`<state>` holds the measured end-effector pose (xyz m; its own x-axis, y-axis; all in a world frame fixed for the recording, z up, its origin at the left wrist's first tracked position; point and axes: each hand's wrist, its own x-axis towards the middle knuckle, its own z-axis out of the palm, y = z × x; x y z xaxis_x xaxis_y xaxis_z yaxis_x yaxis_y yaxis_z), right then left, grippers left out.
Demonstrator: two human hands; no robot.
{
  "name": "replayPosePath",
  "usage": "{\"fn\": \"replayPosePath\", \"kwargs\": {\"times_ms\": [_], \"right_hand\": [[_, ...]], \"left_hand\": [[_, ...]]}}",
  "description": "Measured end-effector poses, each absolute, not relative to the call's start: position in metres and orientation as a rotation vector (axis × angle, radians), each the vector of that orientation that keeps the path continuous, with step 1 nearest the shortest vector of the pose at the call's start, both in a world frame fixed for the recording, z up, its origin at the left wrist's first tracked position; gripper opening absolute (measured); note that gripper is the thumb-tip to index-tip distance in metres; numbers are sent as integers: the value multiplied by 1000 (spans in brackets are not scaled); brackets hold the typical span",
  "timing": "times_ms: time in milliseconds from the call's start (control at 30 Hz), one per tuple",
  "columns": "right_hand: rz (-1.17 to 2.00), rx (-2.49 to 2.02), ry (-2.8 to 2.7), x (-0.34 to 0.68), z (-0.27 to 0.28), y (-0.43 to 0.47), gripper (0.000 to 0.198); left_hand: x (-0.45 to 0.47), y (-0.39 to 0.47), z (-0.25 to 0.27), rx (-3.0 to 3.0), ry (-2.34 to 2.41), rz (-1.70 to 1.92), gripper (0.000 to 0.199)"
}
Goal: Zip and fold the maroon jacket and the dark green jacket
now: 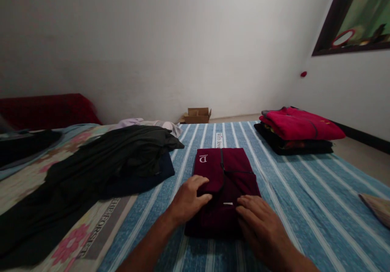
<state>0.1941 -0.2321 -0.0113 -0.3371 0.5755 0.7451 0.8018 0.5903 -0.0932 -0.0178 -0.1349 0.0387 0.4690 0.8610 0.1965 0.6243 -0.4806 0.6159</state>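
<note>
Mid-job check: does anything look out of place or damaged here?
The dark garment at left stands out: it lies rumpled and sprawled, while the maroon garment in the middle and the pile at right are folded. I see no spill or damage.

Dim light. We face a plain off-white wall (pixel 183 52); upper right, we see a dark-brown-framed window (pixel 365 16). Black skirting strip (pixel 365 137) meets pale floor (pixel 370 155) beside the blue-and-white striped, cloth-covered bed (pixel 300 211).
</note>
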Motion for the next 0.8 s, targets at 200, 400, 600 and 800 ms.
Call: {"fn": "replayPosePath", "kwargs": {"times_ms": [200, 400, 600, 800], "right_hand": [[-347, -1111, -1920, 169, -40, -234, 20], [-382, -1037, -1913, 161, -49, -229, 28], [-386, -1019, -1936, 157, -45, -224, 35], [-410, -1126, -1989, 149, -39, -219, 38]], "left_hand": [[-6, -111, 29, 1742, 1232, 676, 18], [-12, -104, 24, 961, 976, 718, 18], [-7, -95, 20, 743, 893, 706, 12], [1, -95, 8, 611, 1010, 661, 14]]}}
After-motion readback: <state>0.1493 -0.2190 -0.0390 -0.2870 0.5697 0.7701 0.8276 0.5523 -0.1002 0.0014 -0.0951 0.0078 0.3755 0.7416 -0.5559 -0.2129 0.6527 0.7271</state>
